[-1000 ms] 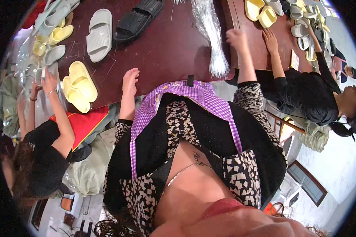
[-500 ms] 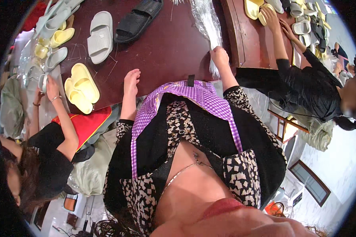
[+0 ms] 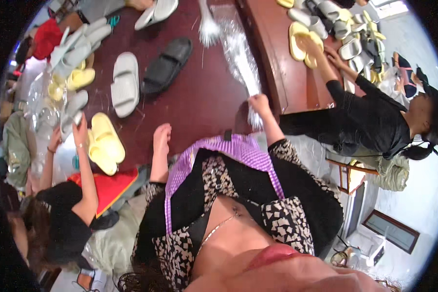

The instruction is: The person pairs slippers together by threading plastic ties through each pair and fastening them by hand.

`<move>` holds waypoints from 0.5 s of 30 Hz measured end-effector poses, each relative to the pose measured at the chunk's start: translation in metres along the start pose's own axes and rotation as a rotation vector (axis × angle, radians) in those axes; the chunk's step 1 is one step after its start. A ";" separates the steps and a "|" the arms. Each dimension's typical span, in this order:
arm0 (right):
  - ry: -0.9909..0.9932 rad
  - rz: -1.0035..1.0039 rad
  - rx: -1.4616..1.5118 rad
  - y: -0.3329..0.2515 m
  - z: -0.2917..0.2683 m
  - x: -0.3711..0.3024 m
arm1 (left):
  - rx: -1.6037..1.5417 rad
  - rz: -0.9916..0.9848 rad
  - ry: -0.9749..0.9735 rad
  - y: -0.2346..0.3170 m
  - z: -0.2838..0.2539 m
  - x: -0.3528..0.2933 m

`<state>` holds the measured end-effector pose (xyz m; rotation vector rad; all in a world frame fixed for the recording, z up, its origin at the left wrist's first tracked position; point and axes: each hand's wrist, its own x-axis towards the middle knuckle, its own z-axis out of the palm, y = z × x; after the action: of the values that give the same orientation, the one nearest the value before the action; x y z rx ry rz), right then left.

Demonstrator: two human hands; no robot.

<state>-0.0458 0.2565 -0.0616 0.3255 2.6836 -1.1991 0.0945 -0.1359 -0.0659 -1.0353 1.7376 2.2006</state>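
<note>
My right hand (image 3: 260, 105) is closed at the near end of a bundle of thin white strands (image 3: 247, 78), which lies partly inside a clear plastic sleeve on the dark red table. Its fingertips are partly hidden. My left hand (image 3: 161, 138) hovers by the table's near edge with nothing in it, fingers loosely bent and apart. To its left lies a pair of yellow slippers (image 3: 105, 141). Farther up are a light grey slipper pair (image 3: 125, 86) and a black slipper pair (image 3: 168, 65).
At the left, a co-worker's hands (image 3: 79, 132) handle a grey slipper (image 3: 73, 109). A person in black at the right touches yellow slippers (image 3: 301, 41) near a slipper pile (image 3: 353, 29). Another hand (image 3: 140, 4) reaches in beyond a white slipper pair (image 3: 156, 12). More white strands (image 3: 209, 30) lie nearby.
The view has tilted, so the table and slippers sit lower in the picture. A white slipper pair and another hand now show at the top. My right hand stays on the strands.
</note>
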 end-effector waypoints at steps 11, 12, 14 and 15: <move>-0.192 0.197 0.243 -0.042 0.001 -0.027 | 0.013 0.103 -0.093 0.006 0.010 -0.023; -0.115 0.109 0.052 -0.041 -0.002 -0.020 | 0.011 0.180 -0.117 0.012 0.016 -0.025; 0.155 -0.192 -0.286 -0.001 -0.004 0.002 | 0.049 0.220 -0.191 0.008 0.015 -0.009; 0.174 -0.202 -0.236 -0.009 -0.003 0.002 | 0.068 0.148 -0.113 0.003 0.009 -0.002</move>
<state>-0.0505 0.2529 -0.0540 0.1306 3.0323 -0.9240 0.0905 -0.1277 -0.0611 -0.7744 1.8789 2.2190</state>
